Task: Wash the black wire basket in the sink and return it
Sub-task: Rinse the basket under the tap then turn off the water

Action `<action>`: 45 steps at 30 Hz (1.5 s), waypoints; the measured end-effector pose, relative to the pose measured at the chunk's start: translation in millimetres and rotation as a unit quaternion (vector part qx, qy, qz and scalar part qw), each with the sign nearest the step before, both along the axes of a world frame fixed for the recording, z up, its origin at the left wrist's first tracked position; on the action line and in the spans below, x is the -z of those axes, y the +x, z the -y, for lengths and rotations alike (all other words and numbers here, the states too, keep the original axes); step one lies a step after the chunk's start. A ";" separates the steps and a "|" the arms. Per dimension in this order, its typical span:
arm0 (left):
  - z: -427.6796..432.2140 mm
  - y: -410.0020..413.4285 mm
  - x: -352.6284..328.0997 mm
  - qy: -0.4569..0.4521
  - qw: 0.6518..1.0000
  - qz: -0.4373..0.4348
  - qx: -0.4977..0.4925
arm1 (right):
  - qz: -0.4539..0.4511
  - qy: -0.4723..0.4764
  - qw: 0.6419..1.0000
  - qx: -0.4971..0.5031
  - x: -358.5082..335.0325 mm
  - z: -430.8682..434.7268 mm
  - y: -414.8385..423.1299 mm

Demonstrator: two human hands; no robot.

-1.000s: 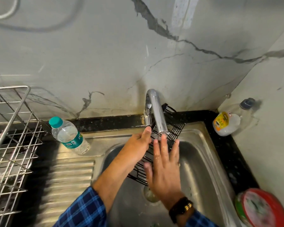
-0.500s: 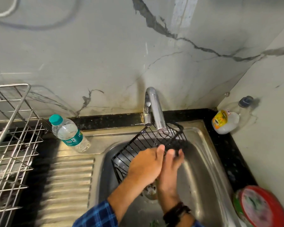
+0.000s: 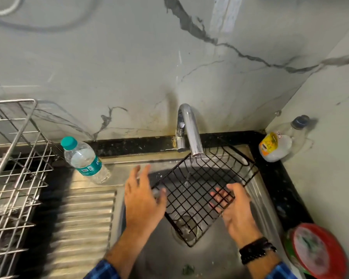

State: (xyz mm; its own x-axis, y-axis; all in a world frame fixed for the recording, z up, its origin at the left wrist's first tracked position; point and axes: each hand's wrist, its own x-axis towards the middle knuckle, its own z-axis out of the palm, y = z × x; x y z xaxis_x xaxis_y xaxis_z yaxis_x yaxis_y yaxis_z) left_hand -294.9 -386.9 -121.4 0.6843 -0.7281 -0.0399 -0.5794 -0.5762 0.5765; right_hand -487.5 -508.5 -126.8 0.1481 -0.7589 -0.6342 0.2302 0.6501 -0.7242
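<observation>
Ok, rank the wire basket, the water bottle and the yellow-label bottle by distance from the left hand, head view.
1. Black wire basket, just right of the left hand.
2. Water bottle, up-left on the drainboard.
3. Yellow-label bottle, far right corner.

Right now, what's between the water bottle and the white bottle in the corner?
In the head view, the chrome tap stands between them with water running, and the black wire basket is tilted under its stream.

Blurred left hand (image 3: 143, 200), blurred red lid (image 3: 318, 252), dish rack (image 3: 12, 146) cut off left
</observation>
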 end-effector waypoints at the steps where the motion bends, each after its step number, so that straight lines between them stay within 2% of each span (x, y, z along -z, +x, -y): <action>1: 4.2 3.2 -5.4 -0.023 0.985 -0.152 -0.075 | 0.019 0.000 1.000 0.001 -0.3 -0.7 2.8; 2: 7.4 4.9 -14.2 -0.042 0.933 -0.325 -0.147 | 0.037 0.004 0.999 0.007 -2.1 -2.7 7.0; 3: 9.9 5.4 -19.7 -0.043 0.847 -0.488 -0.207 | 0.044 0.016 0.999 0.015 -2.7 -4.2 11.8; 4: 10.5 5.8 -24.5 -0.033 0.761 -0.603 -0.238 | 0.053 0.030 0.998 0.021 -5.6 -5.7 16.0; 5: 10.0 4.3 -26.9 -0.031 0.710 -0.659 -0.245 | 0.048 0.035 0.998 0.025 -3.7 -5.1 19.0; 7: 9.0 1.1 -22.9 -0.035 0.700 -0.673 -0.238 | 0.004 0.018 0.999 0.028 -8.1 -5.1 26.1; 8: 9.4 0.0 -19.9 -0.041 0.704 -0.670 -0.233 | -0.064 -0.020 0.997 0.027 -8.8 -5.9 28.2; 9: 9.4 -0.7 -19.2 -0.045 0.705 -0.669 -0.231 | -0.180 -0.101 0.978 0.014 -10.1 -7.8 28.9; 10: 9.0 -0.3 -18.5 -0.045 0.707 -0.668 -0.230 | -0.310 -0.225 0.924 -0.012 -11.1 -8.0 27.5; 11: 8.6 0.4 -19.7 -0.045 0.709 -0.665 -0.229 | -0.431 -0.362 0.825 -0.049 -11.6 -7.3 26.2; 12: 8.8 1.3 -20.3 -0.042 0.715 -0.662 -0.223 | -0.506 -0.474 0.714 -0.097 -14.9 -6.6 29.3; 13: 9.4 2.3 -20.9 -0.037 0.721 -0.658 -0.213 | -0.538 -0.537 0.628 -0.167 -15.5 -4.6 35.0; 14: 9.2 3.1 -20.9 -0.028 0.731 -0.652 -0.198 | -0.546 -0.552 0.585 -0.235 -13.7 -1.2 42.8; 15: 9.3 2.3 -21.3 -0.016 0.744 -0.642 -0.186 | -0.555 -0.520 0.579 -0.293 -5.2 6.5 52.0; 16: 10.2 0.2 -22.3 -0.003 0.755 -0.632 -0.174 | -0.558 -0.459 0.612 -0.323 -4.3 12.7 63.2; 18: 11.7 -6.7 -21.0 0.014 0.769 -0.620 -0.153 | -0.553 -0.320 0.699 -0.322 -0.6 24.5 83.0; 19: 12.5 -11.0 -21.1 0.016 0.772 -0.619 -0.145 | -0.556 -0.279 0.718 -0.313 2.1 27.3 91.8; 20: 13.3 -14.8 -21.8 0.014 0.770 -0.621 -0.144 | -0.561 -0.264 0.713 -0.327 4.2 23.7 100.2; 21: 13.8 -17.7 -21.7 0.010 0.767 -0.625 -0.146 | -0.566 -0.280 0.689 -0.355 8.3 11.8 104.8; 23: 14.5 -17.6 -17.0 0.007 0.770 -0.620 -0.149 | -0.570 -0.336 0.613 -0.433 15.2 -25.1 104.3; 24: 13.9 -15.6 -13.7 0.012 0.775 -0.614 -0.146 | -0.545 -0.349 0.588 -0.485 16.9 -36.7 97.3; 25: 11.4 -12.8 -9.8 0.020 0.781 -0.608 -0.141 | -0.502 -0.346 0.581 -0.539 16.2 -36.2 87.8; 27: 2.7 -7.2 -4.4 0.041 0.793 -0.595 -0.124 | -0.406 -0.330 0.631 -0.573 3.6 -12.9 68.5; 28: -2.5 -5.3 -3.2 0.053 0.796 -0.590 -0.124 | -0.396 -0.332 0.652 -0.554 -4.8 2.4 60.6; 32: -16.0 -1.2 2.4 0.086 0.779 -0.611 -0.114 | -0.447 -0.318 0.703 -0.453 -38.7 62.1 45.9; 35: -17.9 3.1 1.6 0.096 0.741 -0.657 -0.103 | -0.457 -0.285 0.747 -0.391 -56.3 73.3 46.5; 36: -18.2 4.5 1.7 0.094 0.728 -0.670 -0.105 | -0.470 -0.281 0.741 -0.389 -57.3 70.6 51.2; 41: -29.1 4.1 0.4 0.084 0.685 -0.714 -0.116 | -0.533 -0.321 0.662 -0.417 -57.7 39.2 84.1; 45: -42.3 8.3 -0.3 0.073 0.676 -0.724 -0.120 | -0.541 -0.331 0.660 -0.402 -66.6 36.2 96.8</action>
